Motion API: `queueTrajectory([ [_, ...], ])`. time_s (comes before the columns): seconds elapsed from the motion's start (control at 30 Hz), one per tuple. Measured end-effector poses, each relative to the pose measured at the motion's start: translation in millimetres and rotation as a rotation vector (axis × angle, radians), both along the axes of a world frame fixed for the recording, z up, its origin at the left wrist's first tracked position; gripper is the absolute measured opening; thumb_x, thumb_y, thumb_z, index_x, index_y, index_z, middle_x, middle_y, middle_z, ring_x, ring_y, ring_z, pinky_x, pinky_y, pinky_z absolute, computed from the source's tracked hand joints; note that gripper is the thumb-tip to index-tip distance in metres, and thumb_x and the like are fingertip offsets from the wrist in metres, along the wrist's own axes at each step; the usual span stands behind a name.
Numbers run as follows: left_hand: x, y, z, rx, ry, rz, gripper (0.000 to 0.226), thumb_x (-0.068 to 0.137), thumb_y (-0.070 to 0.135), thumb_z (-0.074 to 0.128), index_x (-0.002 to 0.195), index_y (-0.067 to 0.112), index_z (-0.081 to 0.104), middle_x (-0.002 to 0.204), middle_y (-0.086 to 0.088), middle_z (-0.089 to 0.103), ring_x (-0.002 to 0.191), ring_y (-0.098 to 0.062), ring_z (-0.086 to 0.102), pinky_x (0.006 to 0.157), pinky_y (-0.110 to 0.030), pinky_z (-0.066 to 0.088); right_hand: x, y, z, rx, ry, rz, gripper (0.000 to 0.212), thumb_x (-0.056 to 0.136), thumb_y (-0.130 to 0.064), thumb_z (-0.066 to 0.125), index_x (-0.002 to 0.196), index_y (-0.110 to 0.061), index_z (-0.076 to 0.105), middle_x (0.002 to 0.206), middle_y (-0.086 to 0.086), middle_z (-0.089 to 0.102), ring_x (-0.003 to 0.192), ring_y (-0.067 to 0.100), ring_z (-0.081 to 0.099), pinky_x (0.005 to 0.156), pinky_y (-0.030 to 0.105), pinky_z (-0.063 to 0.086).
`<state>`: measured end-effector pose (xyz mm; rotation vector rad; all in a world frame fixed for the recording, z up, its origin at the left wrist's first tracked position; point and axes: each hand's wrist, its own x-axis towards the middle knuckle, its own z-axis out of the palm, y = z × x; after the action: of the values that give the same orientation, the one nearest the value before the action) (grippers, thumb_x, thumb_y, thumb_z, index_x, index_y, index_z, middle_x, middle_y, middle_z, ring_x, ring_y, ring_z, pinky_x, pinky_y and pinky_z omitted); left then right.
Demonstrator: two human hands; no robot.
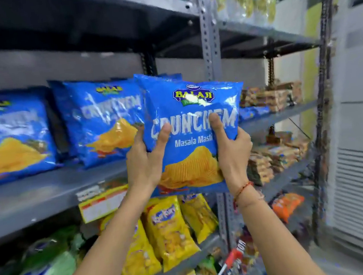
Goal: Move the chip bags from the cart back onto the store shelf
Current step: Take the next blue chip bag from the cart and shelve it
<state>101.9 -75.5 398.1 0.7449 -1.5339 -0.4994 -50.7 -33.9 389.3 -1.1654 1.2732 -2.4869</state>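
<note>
Both hands hold one blue chip bag point(195, 133) upright in front of the grey shelf point(44, 194), its printed face toward the camera. The left hand point(143, 163) clasps the bag's left edge, thumb pressed flat on the front just under the big white lettering, the other fingers curled out of sight behind the bag. The right hand point(233, 151) grips the right edge the same way, thumb laid up the front, fingers wrapped behind; a red thread bracelet point(241, 190) sits on that wrist. Just left of the left-hand fingers two more blue bags point(105, 120) of the same kind stand on the shelf board, the nearer one partly behind the held bag. Below the hands, yellow snack packs point(170, 232) fill the lower shelf, and under the right forearm a cart's red handle point(233, 257) and wire rim show, blurred
</note>
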Motion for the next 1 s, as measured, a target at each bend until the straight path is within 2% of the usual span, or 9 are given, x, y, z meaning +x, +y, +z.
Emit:
queueTrajectory([
  [0.07,25.6,-1.2,16.4,-0.059,0.016,0.05,0.042,0.071,0.074,0.05,0.091,0.037,0.058,0.071,0.022,0.065,0.065,0.012,0.056,0.061,-0.009,0.04,23.2,-10.3,18.3,-0.054,0.016,0.088,0.033,0.08,-0.045,0.072,0.054,-0.027,0.059,0.051,-0.025,0.064,0.049,-0.014,0.054,0.048,0.008,0.04],
  [0.13,51.3,-1.9,30.2,-0.082,0.034,0.108,0.042,0.069,0.076,0.049,0.09,0.041,0.056,0.057,0.017,0.059,0.05,0.01,0.051,0.053,-0.014,0.038,48.5,-19.4,34.1,-0.081,0.031,0.169,0.03,0.078,-0.046,0.073,0.061,-0.024,0.063,0.056,-0.021,0.068,0.054,-0.01,0.059,0.05,0.01,0.044],
  [0.23,90.2,-7.1,44.4,-0.106,0.07,0.221,0.076,0.068,0.077,0.049,0.119,0.02,0.052,0.055,0.009,0.053,0.053,0.017,0.049,0.061,-0.012,0.042,87.9,-34.9,53.5,-0.106,0.062,0.262,0.035,0.076,-0.052,0.072,0.061,-0.023,0.061,0.055,-0.019,0.066,0.053,-0.005,0.059,0.05,0.014,0.045],
  [0.33,133.8,-16.2,54.1,-0.125,0.102,0.364,0.088,0.071,0.074,0.047,0.13,0.008,0.043,0.053,0.009,0.052,0.049,0.017,0.047,0.057,-0.002,0.037,130.0,-51.7,70.4,-0.101,0.106,0.32,0.037,0.072,-0.062,0.069,0.059,-0.03,0.058,0.052,-0.023,0.063,0.053,-0.005,0.057,0.052,0.017,0.042],
  [0.43,173.2,-20.1,61.1,-0.09,0.121,0.48,0.109,0.057,0.089,0.039,0.133,0.01,0.043,0.065,0.007,0.054,0.061,0.0,0.055,0.07,-0.023,0.043,172.4,-69.5,78.1,-0.065,0.139,0.354,0.045,0.071,-0.068,0.066,0.055,-0.028,0.052,0.047,-0.018,0.059,0.05,-0.002,0.053,0.051,0.018,0.038],
  [0.53,207.1,-26.2,58.3,-0.07,0.114,0.548,0.094,0.063,0.084,0.039,0.121,0.011,0.053,0.083,0.006,0.066,0.084,-0.014,0.062,0.083,-0.042,0.047,210.7,-86.0,75.5,-0.024,0.187,0.37,0.043,0.073,-0.069,0.064,0.057,-0.032,0.05,0.049,-0.015,0.056,0.054,-0.008,0.054,0.047,0.015,0.035],
  [0.6,224.2,-31.1,52.7,-0.066,0.107,0.563,0.061,0.069,0.079,0.044,0.1,0.029,0.061,0.087,0.004,0.07,0.084,-0.019,0.066,0.075,-0.041,0.052,230.8,-97.1,73.1,-0.001,0.211,0.387,0.041,0.074,-0.068,0.063,0.06,-0.031,0.054,0.054,-0.014,0.059,0.057,-0.005,0.058,0.049,0.013,0.04],
  [0.67,238.5,-38.1,50.4,-0.072,0.118,0.595,0.04,0.071,0.076,0.046,0.081,0.04,0.058,0.079,0.012,0.068,0.076,-0.011,0.066,0.064,-0.034,0.051,246.5,-107.3,73.0,0.046,0.257,0.399,0.046,0.075,-0.07,0.06,0.066,-0.025,0.062,0.06,-0.009,0.064,0.062,0.003,0.061,0.057,0.026,0.049],
  [1.0,269.3,-84.4,35.2,0.061,0.107,0.664,0.062,0.07,0.08,0.04,0.082,0.023,0.061,0.078,-0.005,0.07,0.074,-0.021,0.065,0.073,-0.045,0.052,278.0,-148.6,62.0,0.253,0.352,0.418,0.064,0.074,-0.081,0.047,0.083,-0.018,0.053,0.089,0.009,0.069,0.089,0.027,0.061,0.086,0.05,0.05],
])
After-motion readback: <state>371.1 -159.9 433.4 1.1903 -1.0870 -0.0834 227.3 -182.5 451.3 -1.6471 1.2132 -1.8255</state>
